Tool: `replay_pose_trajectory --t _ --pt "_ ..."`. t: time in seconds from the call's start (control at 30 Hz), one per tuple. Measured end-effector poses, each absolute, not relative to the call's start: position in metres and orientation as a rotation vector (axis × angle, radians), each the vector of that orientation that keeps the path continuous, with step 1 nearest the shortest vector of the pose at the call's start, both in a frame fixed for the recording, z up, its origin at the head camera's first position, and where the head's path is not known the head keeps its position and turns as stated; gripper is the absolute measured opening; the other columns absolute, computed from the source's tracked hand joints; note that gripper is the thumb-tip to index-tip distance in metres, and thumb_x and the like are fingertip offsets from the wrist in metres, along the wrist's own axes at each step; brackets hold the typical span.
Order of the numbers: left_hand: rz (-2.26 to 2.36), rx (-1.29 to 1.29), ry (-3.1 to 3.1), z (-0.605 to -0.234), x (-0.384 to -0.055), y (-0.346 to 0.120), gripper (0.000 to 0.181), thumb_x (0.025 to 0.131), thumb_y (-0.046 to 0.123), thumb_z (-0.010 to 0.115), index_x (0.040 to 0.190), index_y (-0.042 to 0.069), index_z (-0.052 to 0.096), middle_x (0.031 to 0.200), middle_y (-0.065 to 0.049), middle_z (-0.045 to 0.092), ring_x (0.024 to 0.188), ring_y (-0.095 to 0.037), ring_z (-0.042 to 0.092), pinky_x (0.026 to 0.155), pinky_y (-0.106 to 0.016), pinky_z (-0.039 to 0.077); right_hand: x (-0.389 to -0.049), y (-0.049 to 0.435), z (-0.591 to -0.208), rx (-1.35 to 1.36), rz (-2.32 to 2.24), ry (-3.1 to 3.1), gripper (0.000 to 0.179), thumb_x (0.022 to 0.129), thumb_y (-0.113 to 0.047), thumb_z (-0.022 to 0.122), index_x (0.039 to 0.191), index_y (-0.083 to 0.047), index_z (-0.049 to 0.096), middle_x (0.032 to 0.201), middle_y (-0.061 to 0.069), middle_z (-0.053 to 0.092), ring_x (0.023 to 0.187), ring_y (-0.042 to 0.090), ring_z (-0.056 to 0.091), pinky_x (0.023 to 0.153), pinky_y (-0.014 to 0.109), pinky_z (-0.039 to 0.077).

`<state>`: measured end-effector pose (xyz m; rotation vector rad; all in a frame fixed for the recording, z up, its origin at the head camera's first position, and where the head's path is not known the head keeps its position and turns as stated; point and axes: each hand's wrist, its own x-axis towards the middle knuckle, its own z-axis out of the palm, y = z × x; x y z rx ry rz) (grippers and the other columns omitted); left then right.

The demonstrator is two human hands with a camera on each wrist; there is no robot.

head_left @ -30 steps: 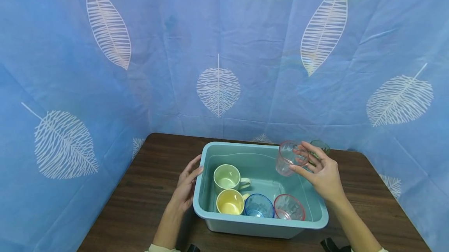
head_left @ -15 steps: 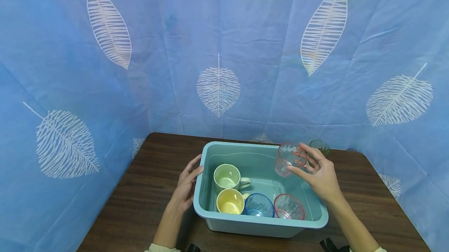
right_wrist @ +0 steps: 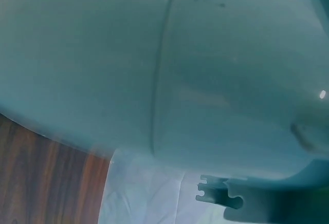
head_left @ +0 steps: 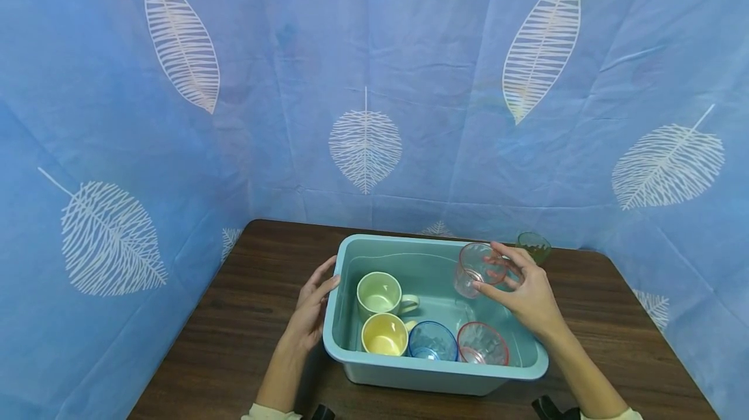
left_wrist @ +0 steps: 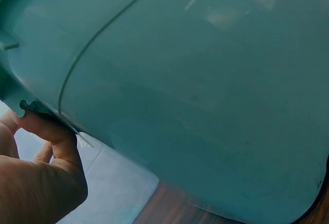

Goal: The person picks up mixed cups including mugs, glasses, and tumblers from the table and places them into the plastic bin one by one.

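A pale blue-green plastic tub stands on the table. My left hand holds its left rim from outside; in the left wrist view bent fingers reach up under the rim. Over the tub's back right part, my right hand pinches a clear drinking glass with a pinkish rim between thumb and fingers, tilted slightly. Inside the tub are a light green mug, a yellow mug, a blue-rimmed glass and a red-rimmed glass. The right wrist view shows only the tub's outer wall, no fingers.
A green glass stands on the dark wooden table behind the tub's back right corner, just beyond my right hand. A blue cloth with white leaf prints hangs behind the table and along both sides.
My right hand has shifted a little left and down with the glass, further over the tub's inside. The left hand, tub and other cups stay as they were.
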<state>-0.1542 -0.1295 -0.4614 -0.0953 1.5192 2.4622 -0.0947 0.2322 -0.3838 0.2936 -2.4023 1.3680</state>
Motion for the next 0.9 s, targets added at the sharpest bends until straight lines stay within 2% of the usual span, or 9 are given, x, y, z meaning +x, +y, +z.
replay_pose_trajectory --t 0.07,0.17,0.23,0.47,0.5,0.6,0.7,0.83,0.9 --pt "2.459 -0.097 1.523 -0.461 -0.154 -0.129 0.053 0.103 0.022 0.064 0.154 0.021 0.048 0.126 -0.01 0.068 0.086 -0.013 0.07 0.077 -0.028 0.063 -0.096 0.232 -0.383 0.278 1.292 -2.426 0.072 0.083 -0.002 0.085 0.147 0.004 0.052 0.129 0.017 0.054 0.111 0.003 0.056 0.092 0.011 0.052" --pt "2.458 -0.1 1.516 -0.461 -0.155 -0.129 0.052 0.103 0.022 0.064 0.153 0.022 0.049 0.123 -0.01 0.068 0.08 -0.011 0.068 0.073 -0.024 0.062 -0.098 0.233 -0.383 0.247 1.188 -2.459 0.073 0.08 -0.004 0.088 0.145 0.002 0.054 0.13 0.016 0.054 0.111 0.008 0.053 0.096 0.033 0.058" --pt "2.457 -0.101 1.509 -0.461 -0.155 -0.129 0.052 0.103 0.022 0.064 0.153 0.022 0.049 0.123 -0.01 0.068 0.079 -0.01 0.067 0.072 -0.023 0.062 -0.099 0.233 -0.383 0.233 1.151 -2.469 0.074 0.079 -0.004 0.089 0.144 0.002 0.055 0.13 0.015 0.054 0.113 0.011 0.051 0.097 0.048 0.056" --pt "2.453 -0.078 1.51 -0.461 -0.155 -0.13 0.055 0.104 0.022 0.064 0.155 0.018 0.046 0.126 -0.01 0.068 0.083 -0.009 0.07 0.076 -0.026 0.063 -0.1 0.234 -0.386 0.221 1.125 -2.487 0.074 0.078 -0.006 0.09 0.143 0.002 0.056 0.129 0.016 0.055 0.11 0.021 0.054 0.097 0.053 0.055" --pt "2.452 -0.077 1.512 -0.461 -0.155 -0.13 0.055 0.104 0.023 0.064 0.155 0.017 0.046 0.126 -0.01 0.068 0.082 -0.009 0.071 0.076 -0.026 0.063 -0.1 0.234 -0.386 0.22 1.117 -2.49 0.074 0.078 -0.006 0.091 0.142 0.002 0.056 0.128 0.017 0.056 0.11 0.024 0.054 0.097 0.059 0.053" --pt "2.452 -0.084 1.513 -0.46 -0.155 -0.13 0.054 0.104 0.023 0.063 0.155 0.018 0.046 0.125 -0.008 0.069 0.083 -0.009 0.071 0.077 -0.026 0.063 -0.101 0.233 -0.385 0.234 1.084 -2.51 0.073 0.078 -0.008 0.091 0.141 0.004 0.056 0.126 0.019 0.058 0.112 0.033 0.058 0.096 0.057 0.053" --pt "2.452 -0.091 1.516 -0.46 -0.155 -0.13 0.052 0.104 0.022 0.063 0.154 0.018 0.047 0.124 -0.008 0.069 0.081 -0.009 0.07 0.075 -0.025 0.062 -0.104 0.232 -0.383 0.263 1.049 -2.532 0.071 0.079 -0.011 0.091 0.14 0.005 0.058 0.124 0.02 0.062 0.114 0.038 0.061 0.095 0.046 0.058" --pt "2.457 -0.083 1.51 -0.459 -0.155 -0.13 0.052 0.104 0.022 0.063 0.154 0.019 0.047 0.12 -0.007 0.07 0.078 -0.008 0.069 0.072 -0.023 0.062 -0.106 0.23 -0.381 0.305 1.032 -2.559 0.069 0.079 -0.015 0.091 0.138 0.003 0.06 0.122 0.019 0.064 0.112 0.038 0.063 0.088 0.027 0.06" --pt "2.46 -0.083 1.498 -0.459 -0.155 -0.129 0.051 0.105 0.021 0.063 0.154 0.019 0.048 0.118 -0.007 0.07 0.076 -0.008 0.069 0.071 -0.022 0.062 -0.107 0.229 -0.379 0.313 1.024 -2.582 0.069 0.079 -0.017 0.091 0.138 0.002 0.061 0.121 0.017 0.064 0.11 0.037 0.063 0.084 0.028 0.06"
